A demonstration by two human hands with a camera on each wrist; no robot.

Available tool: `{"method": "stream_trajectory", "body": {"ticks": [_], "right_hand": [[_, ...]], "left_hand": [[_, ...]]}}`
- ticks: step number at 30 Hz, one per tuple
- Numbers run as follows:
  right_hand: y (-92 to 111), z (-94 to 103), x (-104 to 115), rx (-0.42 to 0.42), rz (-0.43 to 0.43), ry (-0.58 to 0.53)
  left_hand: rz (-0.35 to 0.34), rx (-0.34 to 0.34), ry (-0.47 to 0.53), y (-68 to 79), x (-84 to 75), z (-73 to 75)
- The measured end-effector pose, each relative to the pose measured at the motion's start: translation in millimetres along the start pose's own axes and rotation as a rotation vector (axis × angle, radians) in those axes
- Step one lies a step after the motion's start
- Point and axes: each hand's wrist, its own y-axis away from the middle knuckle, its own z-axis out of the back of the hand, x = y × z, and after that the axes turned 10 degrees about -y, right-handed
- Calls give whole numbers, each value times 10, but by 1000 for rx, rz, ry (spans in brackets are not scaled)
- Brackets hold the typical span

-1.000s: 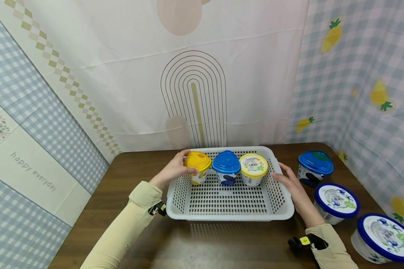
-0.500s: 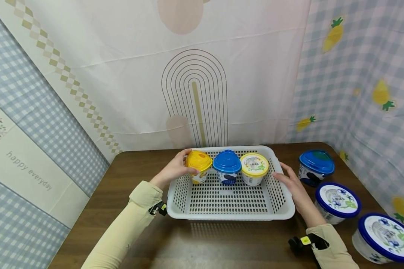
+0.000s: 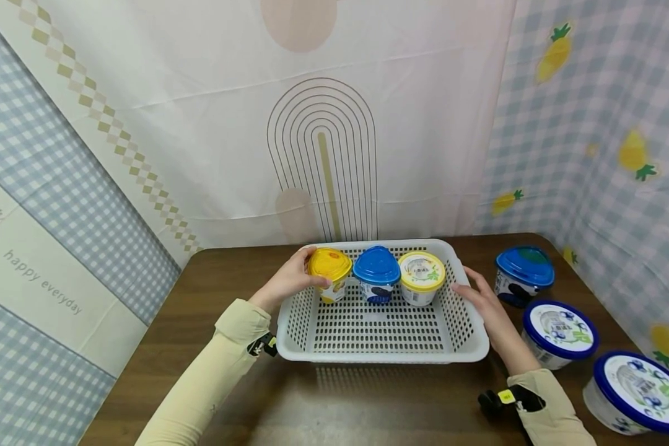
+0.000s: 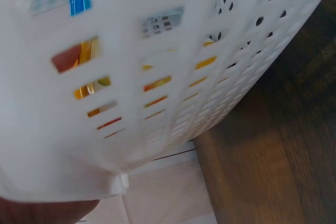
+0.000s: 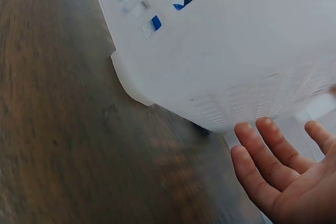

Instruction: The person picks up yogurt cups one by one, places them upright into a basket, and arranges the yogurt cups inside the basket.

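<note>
Basket held at both ends, with lidded tubs inside it and beside it. The slotted white basket (image 3: 379,357) lies in the middle of the brown surface (image 3: 184,322); whether its base touches the wood cannot be told. The left hand (image 3: 291,280) grips its left end near the back corner, thumb spread from the fingers and reaching over the rim in front of the yellow tub (image 3: 333,269); contact between thumb and tub cannot be made out. The right hand (image 3: 487,303) holds the right end, thumb over the rim and fingers outside the wall, slightly parted and gently bent in the right wrist view. Along the back of the basket, left to right, stand the yellow tub, the blue tub (image 3: 376,272) and the white tub (image 3: 420,279), the last with a round yellow-edged lid. To the right of the basket, a row comprises the far tub (image 3: 524,275), blue-lidded, then the middle tub (image 3: 560,331) and near tub (image 3: 638,390), both with navy-rimmed lids. Patterned cloth (image 3: 429,124) hangs behind.
</note>
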Motion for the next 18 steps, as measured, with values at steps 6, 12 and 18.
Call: {"method": "stream_trajectory", "body": {"ticks": [6,12,18], "right_hand": [[-12,0,5,-5,2,6],[-20,-9,17,-11,-12,14],[-19,-3,17,-12,-17,12]], "left_hand": [[7,-26,-65,2,-5,-13],[2,-39,-117,-2,10,-23],[-23,-43,-134,-1,25,-21]]}}
